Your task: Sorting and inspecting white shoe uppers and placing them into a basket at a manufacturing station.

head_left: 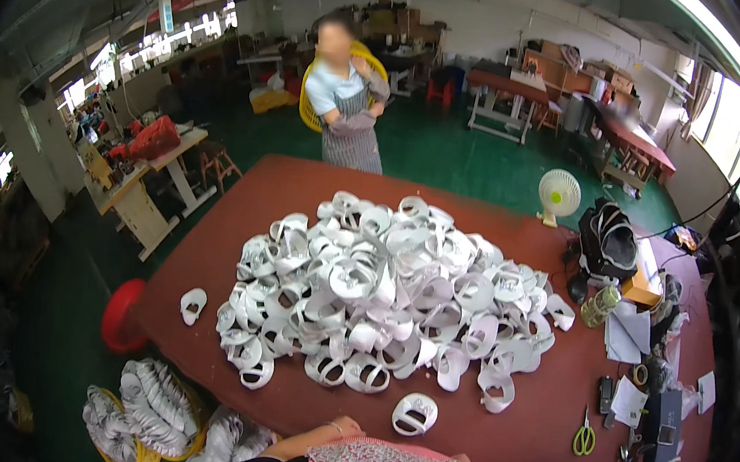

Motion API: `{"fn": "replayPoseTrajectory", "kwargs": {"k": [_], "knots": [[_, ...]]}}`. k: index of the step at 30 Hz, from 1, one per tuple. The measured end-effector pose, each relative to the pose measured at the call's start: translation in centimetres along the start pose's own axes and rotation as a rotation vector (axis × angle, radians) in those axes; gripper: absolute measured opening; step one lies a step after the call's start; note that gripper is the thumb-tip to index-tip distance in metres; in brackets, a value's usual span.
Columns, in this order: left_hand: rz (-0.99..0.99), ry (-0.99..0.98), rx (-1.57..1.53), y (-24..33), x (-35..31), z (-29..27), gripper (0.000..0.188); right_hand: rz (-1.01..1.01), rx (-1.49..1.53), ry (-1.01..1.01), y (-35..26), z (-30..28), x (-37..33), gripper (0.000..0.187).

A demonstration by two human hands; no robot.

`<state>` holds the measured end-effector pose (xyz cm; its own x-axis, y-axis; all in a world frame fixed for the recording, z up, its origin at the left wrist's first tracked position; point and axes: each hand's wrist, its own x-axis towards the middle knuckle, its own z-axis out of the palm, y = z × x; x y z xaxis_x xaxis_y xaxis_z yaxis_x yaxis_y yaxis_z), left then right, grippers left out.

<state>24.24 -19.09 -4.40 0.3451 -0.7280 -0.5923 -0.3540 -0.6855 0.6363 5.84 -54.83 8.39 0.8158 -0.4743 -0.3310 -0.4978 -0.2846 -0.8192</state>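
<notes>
Lying apart from the heap, one white looped piece [424, 406] rests near the front edge of the red-brown tabletop [538, 434]; a large pile of similar white pieces [374, 281] stands just beyond it. Left hand [348, 426] is at the tabletop's edge, left of the single piece and not touching it; nothing is seen in its grasp, though whether it is curled or spread cannot be told. Right hand [462, 457] shows only as a sliver above the patterned apron trim [383, 454]; state cannot be told. Estimated handling: light, springy rather than rigid, probably smooth, unlikely to break but liable to crease. Best hold is likely the broad solid end, since the narrow band looks easier to bend. Piled pieces may hook through one another's openings.
</notes>
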Motion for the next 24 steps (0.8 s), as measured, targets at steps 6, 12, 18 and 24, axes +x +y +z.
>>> {"fn": "replayPoseTrajectory", "kwargs": {"k": [6, 12, 18, 24], "knots": [[-0.152, -0.100, -0.387, 5.8, -3.3, -3.7, 0.027, 0.304, 0.173, -0.150, 3.5, 5.3, -12.3, 0.030], [-0.242, -0.071, -0.533, 7.4, -6.2, -4.0, 0.022, 0.583, 0.252, -0.185, 0.5, 4.5, -12.8, 0.035], [-0.139, 0.060, -0.363, 8.7, -6.4, -4.6, 0.020, 0.364, 0.081, -0.149, 2.1, 5.2, -11.7, 0.038], [-0.088, 0.317, -0.890, 10.0, -5.9, -4.9, 0.013, 0.170, 0.152, 0.174, -5.7, 7.1, -8.7, 0.057]]}}
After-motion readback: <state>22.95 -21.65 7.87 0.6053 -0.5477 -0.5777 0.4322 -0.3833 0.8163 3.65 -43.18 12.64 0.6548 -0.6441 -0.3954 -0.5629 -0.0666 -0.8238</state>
